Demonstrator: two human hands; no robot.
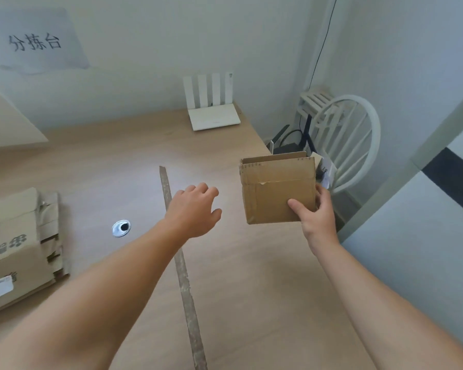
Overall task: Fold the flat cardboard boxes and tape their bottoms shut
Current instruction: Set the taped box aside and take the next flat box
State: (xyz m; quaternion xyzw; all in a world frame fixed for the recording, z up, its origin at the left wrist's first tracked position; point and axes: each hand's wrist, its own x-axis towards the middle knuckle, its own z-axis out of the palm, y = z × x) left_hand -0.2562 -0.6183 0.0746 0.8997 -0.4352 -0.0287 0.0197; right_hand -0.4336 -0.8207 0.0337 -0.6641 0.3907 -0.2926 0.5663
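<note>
A small brown cardboard box [275, 188] is held above the right edge of the wooden table [118, 169], its top open and one flap standing behind. My right hand [316, 217] grips its lower right corner, thumb on the near face and fingers behind. My left hand [195, 209] hovers over the table to the left of the box, empty, with loosely curled fingers, not touching the box. A stack of flat cardboard boxes [19, 249] lies at the table's left edge.
A white router [213, 116] with upright antennas stands at the back of the table. A round metal cable grommet [121, 228] sits in the tabletop, and a rough seam strip [182, 268] runs along it. A white chair [358, 134] stands right of the table.
</note>
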